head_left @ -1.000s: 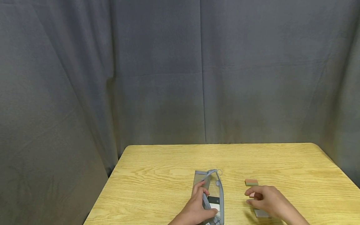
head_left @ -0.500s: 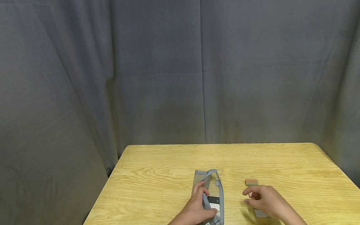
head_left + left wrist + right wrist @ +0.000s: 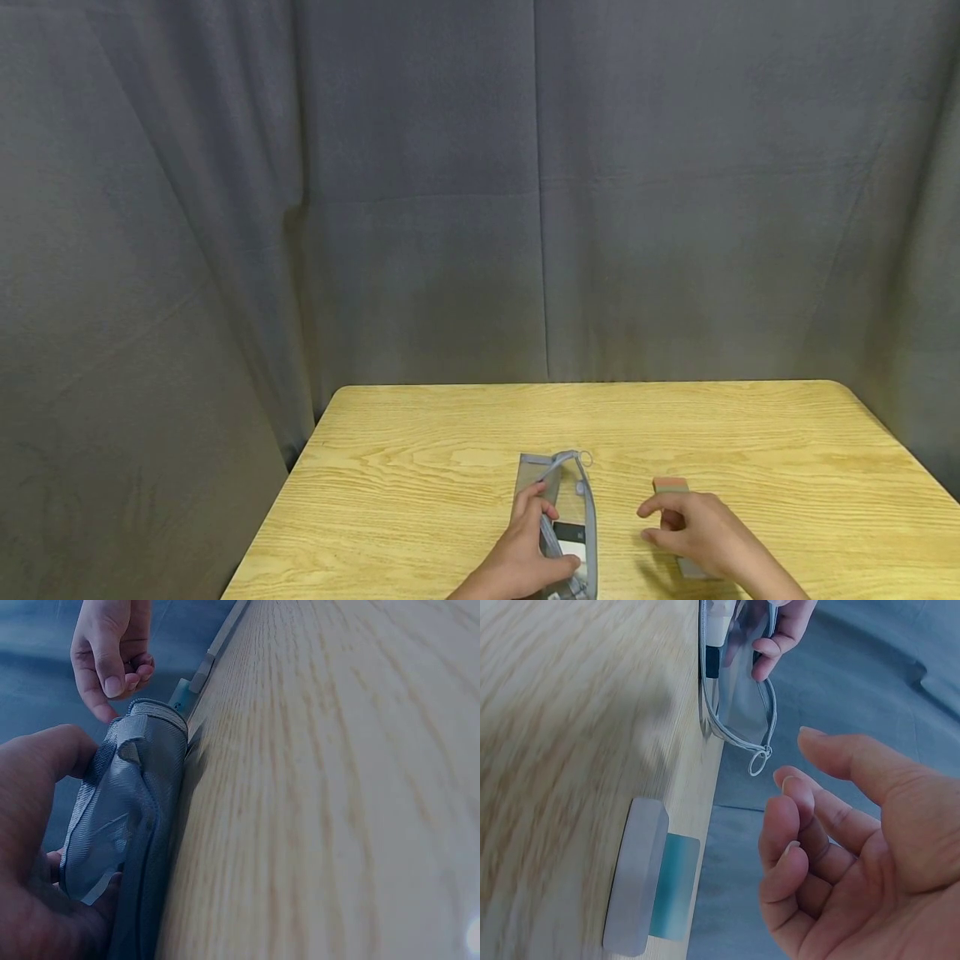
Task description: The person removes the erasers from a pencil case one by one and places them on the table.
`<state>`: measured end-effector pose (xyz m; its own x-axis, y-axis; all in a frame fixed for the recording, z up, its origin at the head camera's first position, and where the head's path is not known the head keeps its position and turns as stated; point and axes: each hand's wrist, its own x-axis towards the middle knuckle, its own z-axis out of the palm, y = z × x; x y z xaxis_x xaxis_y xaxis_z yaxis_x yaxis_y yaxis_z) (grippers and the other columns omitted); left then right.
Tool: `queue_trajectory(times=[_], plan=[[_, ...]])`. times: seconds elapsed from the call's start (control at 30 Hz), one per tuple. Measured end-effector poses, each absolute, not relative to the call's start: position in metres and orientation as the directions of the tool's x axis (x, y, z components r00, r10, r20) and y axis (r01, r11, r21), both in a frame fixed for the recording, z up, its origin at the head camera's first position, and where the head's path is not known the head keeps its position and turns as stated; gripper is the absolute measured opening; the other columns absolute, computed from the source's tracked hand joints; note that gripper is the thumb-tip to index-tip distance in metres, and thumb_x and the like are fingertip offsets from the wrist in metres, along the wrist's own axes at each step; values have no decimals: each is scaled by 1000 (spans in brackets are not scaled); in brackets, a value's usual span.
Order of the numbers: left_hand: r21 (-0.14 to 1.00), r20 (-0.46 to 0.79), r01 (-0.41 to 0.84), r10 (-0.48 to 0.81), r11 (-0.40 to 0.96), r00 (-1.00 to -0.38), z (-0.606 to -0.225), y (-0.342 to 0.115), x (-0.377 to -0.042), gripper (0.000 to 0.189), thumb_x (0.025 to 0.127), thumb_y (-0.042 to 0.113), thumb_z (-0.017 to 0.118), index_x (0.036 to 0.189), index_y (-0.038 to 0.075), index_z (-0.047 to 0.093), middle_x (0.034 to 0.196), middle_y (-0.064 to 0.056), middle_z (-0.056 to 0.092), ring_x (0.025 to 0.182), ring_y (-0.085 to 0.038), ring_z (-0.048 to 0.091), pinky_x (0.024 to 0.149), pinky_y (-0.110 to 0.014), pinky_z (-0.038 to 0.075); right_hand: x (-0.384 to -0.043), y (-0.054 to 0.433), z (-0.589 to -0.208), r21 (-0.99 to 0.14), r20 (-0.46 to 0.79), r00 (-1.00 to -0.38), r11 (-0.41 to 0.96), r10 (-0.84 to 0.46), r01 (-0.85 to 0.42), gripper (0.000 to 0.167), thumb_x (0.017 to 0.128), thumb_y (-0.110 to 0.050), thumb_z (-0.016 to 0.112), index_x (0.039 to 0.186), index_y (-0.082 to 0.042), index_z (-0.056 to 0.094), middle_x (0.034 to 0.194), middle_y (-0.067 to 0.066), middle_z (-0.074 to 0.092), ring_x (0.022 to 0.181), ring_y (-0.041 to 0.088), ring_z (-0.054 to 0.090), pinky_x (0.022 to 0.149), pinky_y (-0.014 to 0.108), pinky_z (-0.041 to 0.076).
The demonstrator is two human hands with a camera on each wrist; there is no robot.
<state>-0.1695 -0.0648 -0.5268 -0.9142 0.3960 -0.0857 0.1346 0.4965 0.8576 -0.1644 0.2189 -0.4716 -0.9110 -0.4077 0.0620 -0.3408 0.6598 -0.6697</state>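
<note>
A grey mesh pencil case [image 3: 591,521] lies on the wooden table with its mouth spread apart. My left hand [image 3: 521,546] grips its near side, fingers on the outer wall and thumb reaching into the mouth. Inside shows a black-and-white item [image 3: 572,542]. To the right, my right hand [image 3: 697,527] hovers over the table with loosely curled fingers, thumb and index apart, nothing between them. Behind it lies a small orange-and-green block [image 3: 670,484]; a flat grey block [image 3: 692,569] is partly hidden under the hand. In the right wrist view a pale block [image 3: 636,877] lies beside a teal-looking one [image 3: 676,889].
The light wooden table [image 3: 420,467] has rounded far corners. A grey curtain [image 3: 420,208] hangs behind it and along both sides. A small pull ring [image 3: 758,761] dangles from the case's zipper end.
My right hand has drifted slightly left, toward the pencil case. A pinkish patch seen by its fingers no longer shows. My left hand and the case have stayed put.
</note>
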Motion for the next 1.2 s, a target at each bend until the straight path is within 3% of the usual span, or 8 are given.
queue_trajectory(times=[0.13,0.37,0.7,1.2], plan=[[855,-86,134,392,501,-916,-527,-64,-169,48,80,33,80,112,21,46,162,1,17,113,-28,55,73,-28,51,-165,218,-474,-667,83,-907,653,-412,-358,21,90,-23,77,104,-8,74,70,-13,54,60,-2,43,59,22,41],[853,-73,149,397,500,-915,-526,-64,-168,47,80,32,80,111,20,46,162,-4,17,129,-44,47,83,-39,55,-167,213,-478,-687,101,-896,621,-433,-378,20,89,-20,77,104,-7,74,68,-14,55,58,-2,44,59,22,42],[842,-98,132,390,523,-915,-527,-64,-169,48,81,35,79,112,24,45,163,2,15,106,-21,56,75,-29,53,-168,202,-481,-691,138,-896,607,-423,-393,19,87,-18,79,102,-7,74,66,-14,54,56,-3,42,56,21,40],[841,-96,131,384,524,-918,-528,-64,-170,48,80,35,79,112,23,45,163,2,16,103,-19,57,72,-27,51,-171,187,-484,-693,124,-898,611,-423,-384,21,88,-20,78,104,-8,74,64,-15,53,55,-3,42,55,21,39]])
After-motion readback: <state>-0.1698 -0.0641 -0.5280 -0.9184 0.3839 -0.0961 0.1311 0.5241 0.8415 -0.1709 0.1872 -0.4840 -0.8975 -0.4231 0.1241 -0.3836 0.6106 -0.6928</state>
